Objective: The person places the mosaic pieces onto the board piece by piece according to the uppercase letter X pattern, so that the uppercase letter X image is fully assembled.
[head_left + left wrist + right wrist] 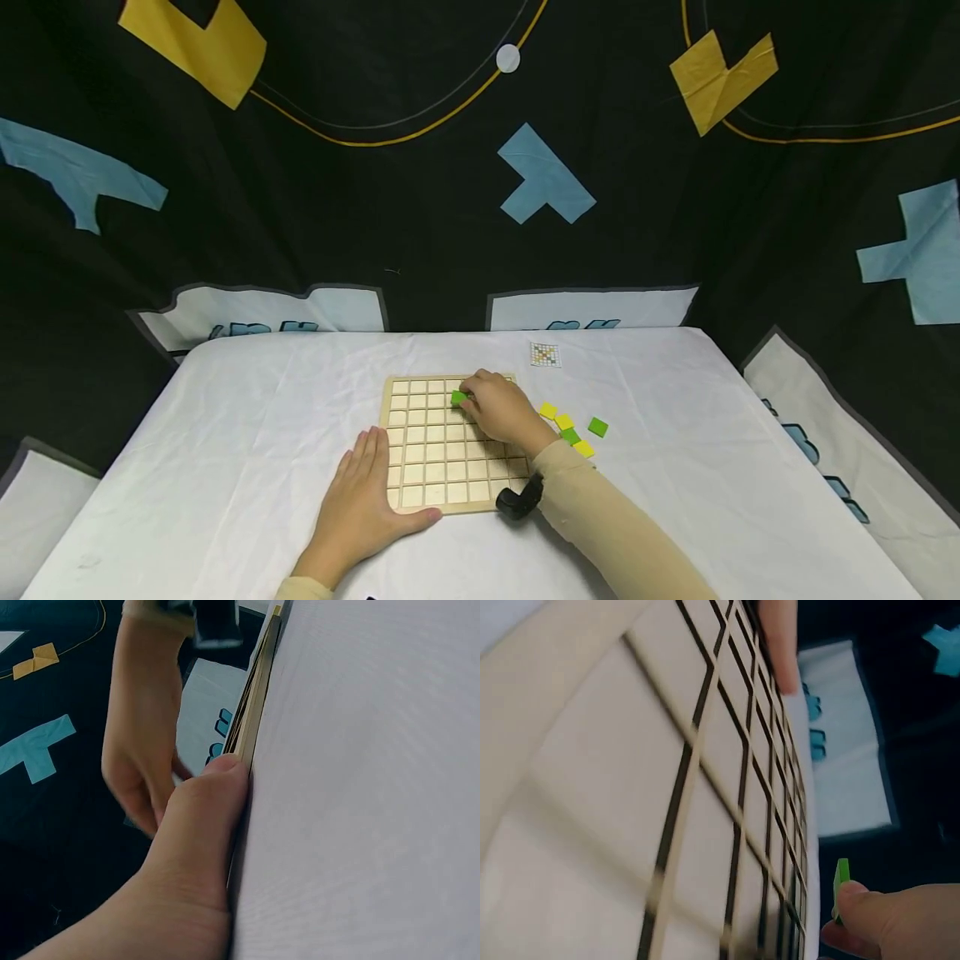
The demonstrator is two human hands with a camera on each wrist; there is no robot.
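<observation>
A square wooden grid board (386, 404) lies flat on the white-covered table. My left hand (360, 504) rests at its left front corner, fingers straight along the left side and thumb at the front edge. Over the far part of the grid, my right hand (501, 408) pinches a green square tile (457, 398) between thumb and fingers. In the right wrist view the tile (842, 877) stands on edge above the board, apart from the cells. Part of the grid is hidden under the right hand and forearm.
Right of the board lie loose tiles: yellow ones (548, 411) and green ones (597, 427), some touching. A small card with a coloured grid pattern (545, 355) lies near the table's far edge. A black curtain (442, 242) hangs behind the table.
</observation>
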